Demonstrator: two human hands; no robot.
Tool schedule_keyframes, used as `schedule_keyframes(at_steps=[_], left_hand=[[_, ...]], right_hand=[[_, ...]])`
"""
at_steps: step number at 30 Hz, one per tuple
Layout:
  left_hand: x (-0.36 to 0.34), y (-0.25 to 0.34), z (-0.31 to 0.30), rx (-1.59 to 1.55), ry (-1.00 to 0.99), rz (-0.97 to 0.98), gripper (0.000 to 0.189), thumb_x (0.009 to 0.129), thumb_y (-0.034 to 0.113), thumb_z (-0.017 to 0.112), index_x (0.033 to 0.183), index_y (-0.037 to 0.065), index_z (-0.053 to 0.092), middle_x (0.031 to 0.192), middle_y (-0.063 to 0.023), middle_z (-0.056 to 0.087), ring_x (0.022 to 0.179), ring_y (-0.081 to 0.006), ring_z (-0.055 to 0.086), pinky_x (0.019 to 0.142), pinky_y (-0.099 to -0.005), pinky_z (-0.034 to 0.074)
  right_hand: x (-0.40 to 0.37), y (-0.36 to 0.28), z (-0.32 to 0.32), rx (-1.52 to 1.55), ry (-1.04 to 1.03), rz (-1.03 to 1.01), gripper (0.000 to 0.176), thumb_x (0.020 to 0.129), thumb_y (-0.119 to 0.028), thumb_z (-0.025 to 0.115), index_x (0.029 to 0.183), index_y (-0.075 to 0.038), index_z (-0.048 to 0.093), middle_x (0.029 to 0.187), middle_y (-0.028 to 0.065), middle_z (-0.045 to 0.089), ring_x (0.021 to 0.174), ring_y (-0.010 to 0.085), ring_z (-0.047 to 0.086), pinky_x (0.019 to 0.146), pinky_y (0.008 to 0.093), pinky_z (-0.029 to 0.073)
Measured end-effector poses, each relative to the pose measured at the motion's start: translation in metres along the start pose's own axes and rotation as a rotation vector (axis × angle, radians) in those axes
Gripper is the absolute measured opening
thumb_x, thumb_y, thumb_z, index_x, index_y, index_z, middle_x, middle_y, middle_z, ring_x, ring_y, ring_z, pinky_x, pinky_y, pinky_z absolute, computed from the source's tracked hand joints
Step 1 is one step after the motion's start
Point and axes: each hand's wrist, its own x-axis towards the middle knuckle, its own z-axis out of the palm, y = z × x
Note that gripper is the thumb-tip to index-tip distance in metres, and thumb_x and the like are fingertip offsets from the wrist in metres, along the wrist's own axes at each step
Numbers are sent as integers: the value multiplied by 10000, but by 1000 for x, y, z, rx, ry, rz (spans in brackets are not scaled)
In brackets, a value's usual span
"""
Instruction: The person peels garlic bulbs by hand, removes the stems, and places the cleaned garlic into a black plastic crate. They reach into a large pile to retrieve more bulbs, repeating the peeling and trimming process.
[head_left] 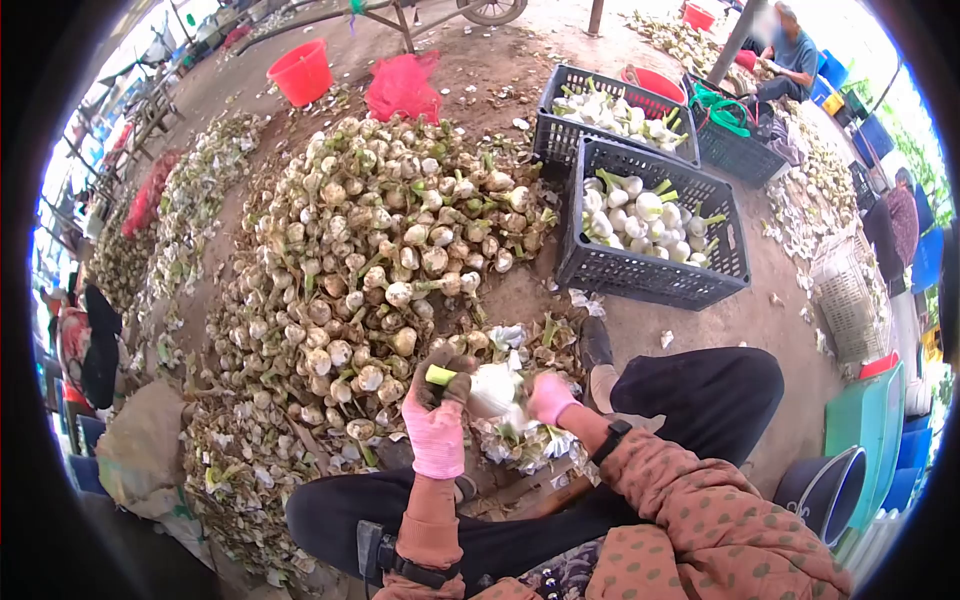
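My left hand (435,425), in a pink glove with dirty fingers, is closed round the green stem of a white garlic bulb (492,390). At the bulb's right side is my right hand (550,398), also gloved in pink and blurred, its fingers drawn together; what they pinch is too blurred to make out. Just beyond my hands rises a large heap of unpeeled garlic (370,250). White peeled skins (530,445) lie beneath the bulb, between my legs.
Two black crates (655,280) (610,105) with clean white bulbs stand ahead to the right. A red bucket (300,72) and red net bag (403,88) are behind the heap. Buckets (825,490) stand at the right. A person (792,55) sits at the upper right.
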Motion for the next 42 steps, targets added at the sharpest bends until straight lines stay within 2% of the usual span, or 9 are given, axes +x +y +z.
schedule_keyframes(at_steps=[7, 12, 15, 19, 20, 25, 30, 33, 42], left_hand=[[4, 7, 0, -420, 80, -89, 385, 918, 50, 549, 1290, 56, 453, 1197, -151, 595, 1111, -242, 574, 969, -407, 465], [12, -2, -9, -651, 207, -191, 355, 960, 105, 450, 1311, 62, 422, 1269, -100, 552, 1185, -292, 520, 1026, -507, 416], [15, -9, -17, -693, 205, -245, 339, 954, 125, 465, 1287, 63, 452, 1260, -97, 559, 1181, -286, 524, 1030, -510, 409], [16, -17, -29, -751, 110, -321, 333, 938, 140, 490, 1262, 64, 484, 1263, -85, 560, 1178, -276, 528, 1026, -501, 411], [18, -15, -30, -783, 84, -321, 339, 927, 141, 503, 1257, 65, 493, 1260, -80, 563, 1170, -274, 533, 1022, -498, 412], [12, -5, -12, -603, 139, -218, 401, 888, 131, 518, 1282, 64, 481, 1249, -104, 566, 1112, -269, 559, 973, -482, 452], [11, 5, -1, -484, 120, -103, 465, 866, 87, 520, 1320, 26, 441, 1226, -160, 570, 1069, -256, 570, 926, -417, 472], [10, 4, 2, -321, 156, -85, 402, 850, 43, 516, 1249, 0, 499, 1177, -151, 600, 1037, -239, 584, 943, -351, 451], [0, -4, 11, 109, -29, 25, 375, 877, -23, 497, 1252, -3, 502, 1152, -109, 595, 1062, -170, 564, 938, -282, 425]], right_hand=[[-18, -12, -33, -278, -314, -40, 492, 740, -188, 610, 1230, -229, 599, 1153, 140, 634, 1062, 289, 613, 913, 378, 479], [-35, -37, -72, 1045, -253, -373, 585, 799, -42, 705, 1331, -52, 461, 1270, 82, 547, 1131, 196, 543, 943, 334, 473], [-45, -70, -77, 998, -172, -664, 622, 809, -15, 690, 1365, -29, 411, 1307, 98, 500, 1155, 185, 512, 916, 320, 489], [-47, -81, -77, 796, 13, -433, 289, 788, -21, 722, 1061, -6, 627, 994, 40, 647, 885, 144, 609, 798, 276, 505], [-53, -83, -70, 1177, -79, -447, 122, 789, -49, 720, 873, -1, 645, 802, 25, 653, 750, 125, 603, 721, 266, 500], [-47, -43, -67, 179, -266, -369, 179, 758, -79, 635, 932, -59, 673, 858, 113, 684, 825, 207, 651, 763, 313, 501], [-32, 9, -46, -347, -5, -357, 364, 763, -101, 674, 1126, -114, 649, 1073, 118, 645, 881, 225, 658, 802, 324, 505], [-40, -34, -67, 603, -5, -352, 369, 775, -109, 687, 1139, -76, 634, 1160, 129, 609, 915, 245, 648, 842, 341, 497], [-34, -79, -78, 541, 95, -404, 186, 780, -96, 645, 948, -21, 674, 875, 141, 677, 833, 231, 649, 784, 345, 508]])
